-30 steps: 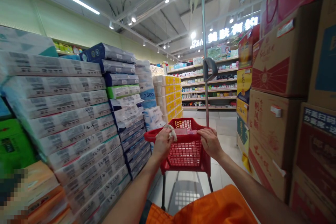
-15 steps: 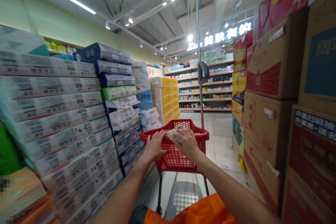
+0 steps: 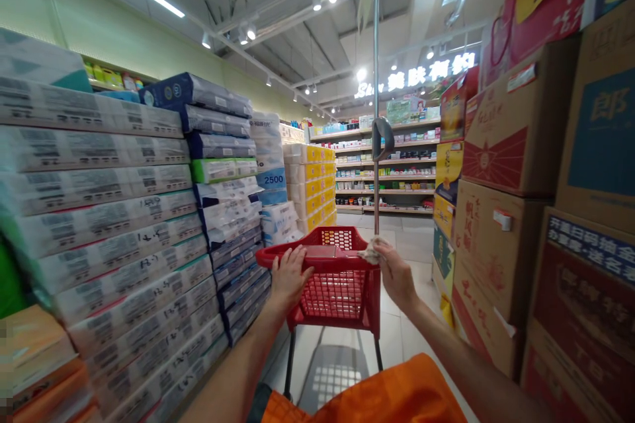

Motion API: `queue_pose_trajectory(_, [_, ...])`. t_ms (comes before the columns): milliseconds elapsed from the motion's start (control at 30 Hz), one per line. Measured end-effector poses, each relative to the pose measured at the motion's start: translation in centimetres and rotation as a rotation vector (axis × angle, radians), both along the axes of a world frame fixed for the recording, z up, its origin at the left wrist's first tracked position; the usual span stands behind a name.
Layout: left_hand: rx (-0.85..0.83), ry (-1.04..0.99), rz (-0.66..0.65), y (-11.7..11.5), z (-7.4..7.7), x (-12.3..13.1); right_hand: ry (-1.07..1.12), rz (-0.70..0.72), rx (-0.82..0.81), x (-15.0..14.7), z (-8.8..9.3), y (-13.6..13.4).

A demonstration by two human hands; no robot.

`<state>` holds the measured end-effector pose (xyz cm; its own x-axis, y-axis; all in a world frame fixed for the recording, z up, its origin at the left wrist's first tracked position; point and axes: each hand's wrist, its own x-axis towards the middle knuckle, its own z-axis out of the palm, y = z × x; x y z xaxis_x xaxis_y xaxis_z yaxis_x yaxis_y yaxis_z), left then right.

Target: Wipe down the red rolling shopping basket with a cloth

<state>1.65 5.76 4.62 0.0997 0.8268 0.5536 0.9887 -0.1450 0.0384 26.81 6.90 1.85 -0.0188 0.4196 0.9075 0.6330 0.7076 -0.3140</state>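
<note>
A red plastic shopping cart (image 3: 333, 296) stands before me with its handle (image 3: 322, 252) toward me. My left hand (image 3: 289, 279) lies over the left part of that handle, fingers curled across its top. Pinched in my right hand (image 3: 398, 279) is a crumpled, pale patterned cloth (image 3: 368, 252), which touches the right end of the handle. The cloth's lower folds are partly hidden by my fingers. The cart's basket sides are perforated, and I make out no goods inside it.
Tall stacks of wrapped paper packs (image 3: 124, 205) line the left. Cardboard boxes (image 3: 501, 238) are piled along the right. A metal pole (image 3: 376, 192) rises at the cart's right. Stocked shelves (image 3: 401, 178) stand at the back, beyond the tiled floor (image 3: 397, 337).
My right hand has slid the cloth from the middle of the handle to its right end. My left hand stays at the left part. The cart sits slightly farther left in view.
</note>
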Motion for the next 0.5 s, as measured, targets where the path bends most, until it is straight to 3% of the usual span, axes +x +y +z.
queue_pose_trajectory(133, [0.019, -0.001, 0.011, -0.2, 0.0, 0.6, -0.172, 0.113, 0.131, -5.0, 0.4, -1.2])
queue_pose_trajectory(200, [0.024, -0.004, 0.007, -0.4, 0.0, 1.0, -0.187, 0.021, 0.113, -5.2, 0.8, -1.0])
queue_pose_trajectory(300, [0.039, -0.015, 0.003, -0.4, -0.1, 1.4, -0.075, -0.101, 0.012, -3.2, 1.3, -0.2])
queue_pose_trajectory(367, [0.049, -0.028, 0.007, -0.5, -0.2, 1.6, 0.106, -0.064, -0.070, -1.9, 1.9, 0.3])
queue_pose_trajectory(500, [0.056, -0.042, 0.002, -0.4, -0.2, 2.0, 0.763, 0.163, -0.176, -1.4, 4.3, 1.2])
